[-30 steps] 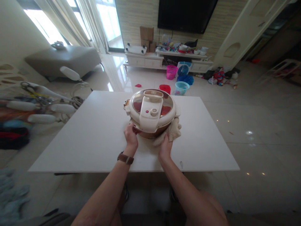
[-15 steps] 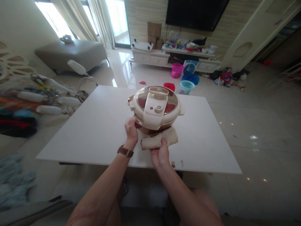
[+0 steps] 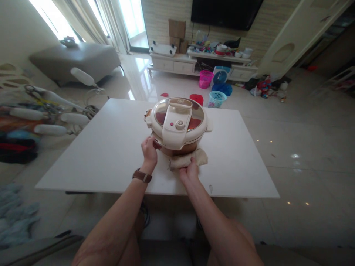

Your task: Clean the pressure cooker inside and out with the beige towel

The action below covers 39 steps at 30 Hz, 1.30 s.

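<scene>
A cream pressure cooker [image 3: 180, 125] with a see-through lid window, a top handle and a round valve knob sits on the white table [image 3: 111, 147]. My left hand [image 3: 149, 150], wearing a brown-strapped watch [image 3: 142, 175] on its wrist, grips a side handle low on the cooker's near left. In my right hand [image 3: 190, 170] is a folded beige cloth [image 3: 187, 160], thumb on top and fingers underneath. The cloth lies against the cooker's lower front wall. Whether it reaches under the base is hidden.
A small keyring-like item [image 3: 210, 188] lies near the table's front edge. Beyond the table stand a light-blue basket [image 3: 217, 99], a pink bin [image 3: 205, 79] and a white TV cabinet [image 3: 183, 67]. White lamp arms [image 3: 73, 119] crowd the left side.
My right hand has pushed the cloth slightly forward, closer against the cooker's base. My left hand keeps its grip. The whole view has shifted a little.
</scene>
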Tool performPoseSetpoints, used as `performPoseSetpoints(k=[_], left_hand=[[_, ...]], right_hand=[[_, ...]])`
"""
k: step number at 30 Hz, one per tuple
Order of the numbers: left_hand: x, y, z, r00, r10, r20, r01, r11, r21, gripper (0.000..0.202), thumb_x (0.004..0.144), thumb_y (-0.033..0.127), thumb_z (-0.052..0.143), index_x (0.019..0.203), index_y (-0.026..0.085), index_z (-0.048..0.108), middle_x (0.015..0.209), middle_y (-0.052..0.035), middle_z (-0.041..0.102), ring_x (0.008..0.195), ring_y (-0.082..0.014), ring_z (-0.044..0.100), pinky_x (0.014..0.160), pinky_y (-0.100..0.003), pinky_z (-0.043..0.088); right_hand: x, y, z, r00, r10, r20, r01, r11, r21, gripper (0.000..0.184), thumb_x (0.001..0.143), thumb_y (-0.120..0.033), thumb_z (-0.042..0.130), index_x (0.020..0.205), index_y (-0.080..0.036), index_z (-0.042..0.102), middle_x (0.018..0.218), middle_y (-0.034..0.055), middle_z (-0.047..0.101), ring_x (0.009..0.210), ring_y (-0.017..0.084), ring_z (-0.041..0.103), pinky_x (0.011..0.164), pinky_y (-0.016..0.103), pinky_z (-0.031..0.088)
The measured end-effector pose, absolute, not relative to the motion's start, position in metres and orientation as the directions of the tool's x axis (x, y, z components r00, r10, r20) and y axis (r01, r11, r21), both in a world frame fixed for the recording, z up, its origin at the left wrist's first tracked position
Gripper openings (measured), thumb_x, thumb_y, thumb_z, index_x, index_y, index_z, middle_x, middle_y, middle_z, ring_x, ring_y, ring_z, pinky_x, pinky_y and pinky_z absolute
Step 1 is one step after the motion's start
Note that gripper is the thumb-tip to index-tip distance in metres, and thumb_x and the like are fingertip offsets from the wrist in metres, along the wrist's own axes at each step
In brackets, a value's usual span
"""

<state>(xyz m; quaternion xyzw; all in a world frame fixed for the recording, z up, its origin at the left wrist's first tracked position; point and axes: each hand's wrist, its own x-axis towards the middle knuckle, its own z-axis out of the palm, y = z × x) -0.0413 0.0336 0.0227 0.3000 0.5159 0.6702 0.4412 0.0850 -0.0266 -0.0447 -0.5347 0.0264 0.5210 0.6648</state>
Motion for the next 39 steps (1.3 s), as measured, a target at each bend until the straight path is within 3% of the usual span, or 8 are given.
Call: performPoseSetpoints(k=[4, 8, 14, 22, 27, 30, 33, 39], left_hand=[[-0.042, 0.037, 0.023, -0.445, 0.895, -0.03, -0.256, -0.096, 0.962, 0.028, 0.072, 0.042, 0.063, 0.056, 0.022, 0.05, 0.049, 0.0049, 0.046, 0.043, -0.0109, 0.044, 0.042, -0.024, 0.039], [-0.049, 0.039, 0.024, -0.42, 0.907, -0.017, -0.211, -0.08, 0.974, 0.028, 0.068, 0.039, 0.064, 0.051, 0.021, 0.053, 0.046, 0.0034, 0.047, 0.044, -0.0105, 0.043, 0.043, -0.023, 0.037], [-0.057, 0.039, 0.025, -0.39, 0.921, -0.012, -0.186, -0.066, 0.98, 0.029, 0.067, 0.037, 0.066, 0.047, 0.02, 0.055, 0.045, 0.0025, 0.048, 0.044, -0.01, 0.043, 0.044, -0.023, 0.036], [-0.056, 0.04, 0.023, -0.373, 0.927, -0.05, -0.228, -0.039, 0.973, 0.03, 0.068, 0.037, 0.066, 0.046, 0.019, 0.057, 0.046, 0.0011, 0.051, 0.045, -0.0103, 0.045, 0.046, -0.024, 0.037], [-0.056, 0.039, 0.024, -0.364, 0.929, -0.064, -0.25, -0.031, 0.968, 0.029, 0.068, 0.037, 0.067, 0.047, 0.019, 0.057, 0.046, 0.0015, 0.05, 0.045, -0.0106, 0.045, 0.045, -0.024, 0.036], [-0.055, 0.039, 0.024, -0.359, 0.931, -0.072, -0.258, -0.025, 0.966, 0.029, 0.068, 0.038, 0.067, 0.048, 0.019, 0.057, 0.047, 0.0012, 0.051, 0.044, -0.0106, 0.046, 0.046, -0.024, 0.037], [-0.053, 0.04, 0.023, -0.373, 0.925, -0.078, -0.267, -0.026, 0.963, 0.028, 0.068, 0.037, 0.066, 0.048, 0.02, 0.056, 0.046, 0.0015, 0.05, 0.044, -0.0106, 0.045, 0.046, -0.024, 0.037], [-0.05, 0.039, 0.023, -0.39, 0.919, -0.057, -0.263, -0.052, 0.963, 0.029, 0.069, 0.039, 0.064, 0.049, 0.021, 0.054, 0.046, 0.002, 0.049, 0.044, -0.0111, 0.045, 0.045, -0.024, 0.039]], right_hand=[[0.088, -0.027, -0.013, 0.361, 0.643, -0.675, -0.839, -0.092, -0.536, 0.041, 0.101, -0.039, 0.041, 0.131, -0.017, 0.06, 0.12, 0.0144, 0.077, 0.121, 0.031, 0.071, 0.099, 0.055, 0.061], [0.089, -0.03, 0.029, 0.268, 0.621, -0.737, -0.928, -0.041, -0.371, 0.036, 0.1, -0.031, 0.045, 0.13, -0.019, 0.06, 0.115, 0.0102, 0.078, 0.116, 0.026, 0.072, 0.103, 0.052, 0.059], [0.109, -0.034, 0.071, 0.179, 0.603, -0.777, -0.945, -0.113, -0.306, 0.029, 0.1, -0.026, 0.045, 0.123, -0.019, 0.061, 0.105, 0.0083, 0.077, 0.105, 0.024, 0.074, 0.098, 0.049, 0.062], [0.149, -0.028, 0.089, 0.427, 0.684, -0.592, -0.831, 0.037, -0.555, 0.027, 0.095, -0.022, 0.049, 0.119, -0.022, 0.063, 0.112, 0.0055, 0.075, 0.111, 0.021, 0.071, 0.104, 0.05, 0.059], [0.162, -0.02, 0.09, 0.596, 0.641, -0.484, -0.713, 0.145, -0.686, 0.031, 0.09, -0.027, 0.056, 0.119, -0.022, 0.063, 0.114, 0.0038, 0.074, 0.105, 0.02, 0.073, 0.094, 0.045, 0.063], [0.163, -0.014, 0.076, 0.732, 0.594, -0.335, -0.523, 0.173, -0.835, 0.039, 0.086, -0.034, 0.061, 0.124, -0.024, 0.062, 0.122, 0.0026, 0.072, 0.108, 0.021, 0.072, 0.095, 0.045, 0.062], [0.149, -0.022, 0.053, 0.762, 0.643, -0.081, -0.207, 0.122, -0.971, 0.041, 0.085, -0.041, 0.065, 0.119, -0.019, 0.067, 0.125, 0.0072, 0.072, 0.121, 0.024, 0.067, 0.109, 0.046, 0.053], [0.093, -0.066, 0.022, 0.65, 0.753, 0.097, 0.077, 0.062, -0.995, 0.047, 0.092, -0.051, 0.064, 0.128, -0.02, 0.067, 0.134, 0.0126, 0.069, 0.133, 0.029, 0.061, 0.115, 0.053, 0.046]])
